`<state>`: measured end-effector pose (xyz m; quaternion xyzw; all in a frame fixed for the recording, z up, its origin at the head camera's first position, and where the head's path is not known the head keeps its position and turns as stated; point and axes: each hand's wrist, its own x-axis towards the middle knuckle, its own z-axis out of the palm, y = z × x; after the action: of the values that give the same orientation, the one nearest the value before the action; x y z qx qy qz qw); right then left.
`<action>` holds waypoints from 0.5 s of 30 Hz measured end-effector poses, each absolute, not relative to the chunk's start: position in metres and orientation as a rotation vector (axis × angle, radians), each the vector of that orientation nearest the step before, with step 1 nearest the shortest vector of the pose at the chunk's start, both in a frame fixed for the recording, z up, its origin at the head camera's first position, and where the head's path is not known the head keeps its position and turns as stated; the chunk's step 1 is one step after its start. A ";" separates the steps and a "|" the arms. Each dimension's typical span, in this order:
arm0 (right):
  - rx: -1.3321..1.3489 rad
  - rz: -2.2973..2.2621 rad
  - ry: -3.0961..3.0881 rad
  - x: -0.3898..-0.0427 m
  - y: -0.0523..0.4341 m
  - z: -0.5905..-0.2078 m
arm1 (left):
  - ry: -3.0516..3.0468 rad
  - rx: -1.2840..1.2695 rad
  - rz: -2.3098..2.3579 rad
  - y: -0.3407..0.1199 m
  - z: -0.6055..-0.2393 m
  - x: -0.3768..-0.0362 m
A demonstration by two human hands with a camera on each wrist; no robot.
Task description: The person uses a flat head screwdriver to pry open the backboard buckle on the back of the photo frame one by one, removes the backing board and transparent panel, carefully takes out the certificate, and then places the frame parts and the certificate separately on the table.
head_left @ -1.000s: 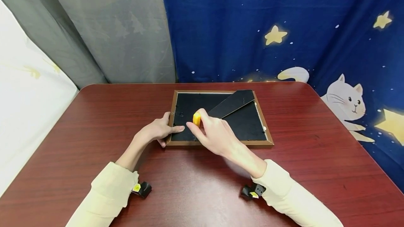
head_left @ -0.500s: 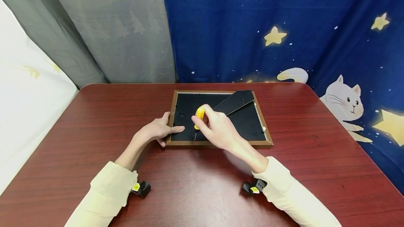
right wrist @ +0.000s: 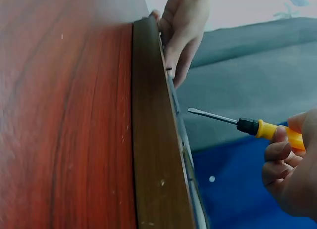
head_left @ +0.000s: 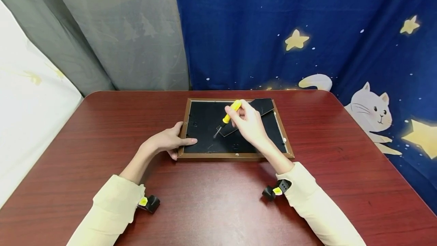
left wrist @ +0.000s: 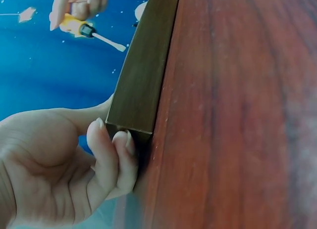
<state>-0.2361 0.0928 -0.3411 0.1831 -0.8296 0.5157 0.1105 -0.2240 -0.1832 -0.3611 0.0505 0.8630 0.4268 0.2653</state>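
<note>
A brown picture frame (head_left: pixel 235 157) lies face down on the red-brown table (head_left: pixel 102 124), its black backing (head_left: pixel 205 124) up and its black stand flap (head_left: pixel 261 106) raised. My left hand (head_left: pixel 168 142) grips the frame's near left corner (left wrist: pixel 131 125), thumb on the backing. My right hand (head_left: pixel 250 122) holds a small yellow-handled screwdriver (head_left: pixel 227 117) above the middle of the backing, its tip pointing down and left, clear of the surface. The right wrist view shows the screwdriver (right wrist: pixel 247 125) hovering off the frame edge (right wrist: pixel 153 155).
The table ends at a grey curtain (head_left: pixel 119 29) and a blue star-and-cat cloth (head_left: pixel 307 29) behind. A white cloth (head_left: pixel 27 98) hangs at the left. Bare tabletop lies left, right and in front of the frame.
My right hand has lifted the screwdriver from the frame's near edge and carried it back and right, over the backing's middle. The left hand has stayed on the corner.
</note>
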 end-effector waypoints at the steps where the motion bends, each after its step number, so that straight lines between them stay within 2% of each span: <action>1: 0.513 1.527 -2.441 -0.238 0.093 -0.342 | 2.312 0.145 1.167 -0.185 -0.361 -0.224; 7: 0.411 1.617 -2.476 -0.247 0.089 -0.348 | 2.207 0.153 1.203 -0.194 -0.359 -0.225; 15: 0.450 1.670 -2.472 -0.250 0.084 -0.356 | 2.183 0.151 1.220 -0.193 -0.359 -0.226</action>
<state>-0.2499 0.0839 -0.3564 0.1489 -0.8178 0.5525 0.0619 -0.2261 -0.1928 -0.3586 0.0574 0.8277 0.4624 0.3128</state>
